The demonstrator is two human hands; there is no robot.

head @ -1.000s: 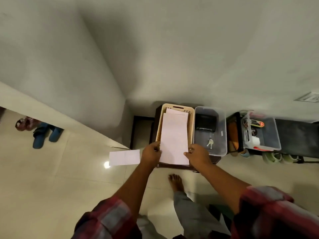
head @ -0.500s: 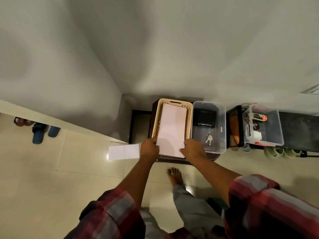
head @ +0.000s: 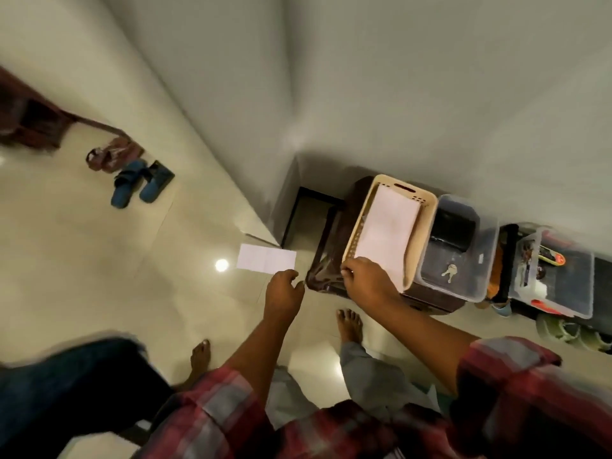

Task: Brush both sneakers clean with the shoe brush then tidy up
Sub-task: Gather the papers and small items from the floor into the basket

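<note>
No sneaker or shoe brush is clearly in view. A stack of white paper [head: 387, 233] lies in a beige slotted basket [head: 427, 226] on a dark stool [head: 326, 266]. My right hand [head: 367, 279] is at the basket's near end, its curled fingertips pinching the paper's near edge. My left hand [head: 284, 289] hangs left of the stool, loosely curled and holding nothing. Just beyond it, a loose white sheet [head: 266, 261] lies on the floor.
A clear box [head: 486, 260] with keys [head: 449, 272] stands right of the basket, and another clear box [head: 579, 276] of small items further right. Blue slippers [head: 139, 187] and brown sandals [head: 109, 157] lie far left. A dark trouser leg [head: 66, 385] and bare foot [head: 200, 356] stand at lower left.
My left hand has let go of the paper and drawn back left of the stool. The paper now lies lower in the basket. The view has swung left.
</note>
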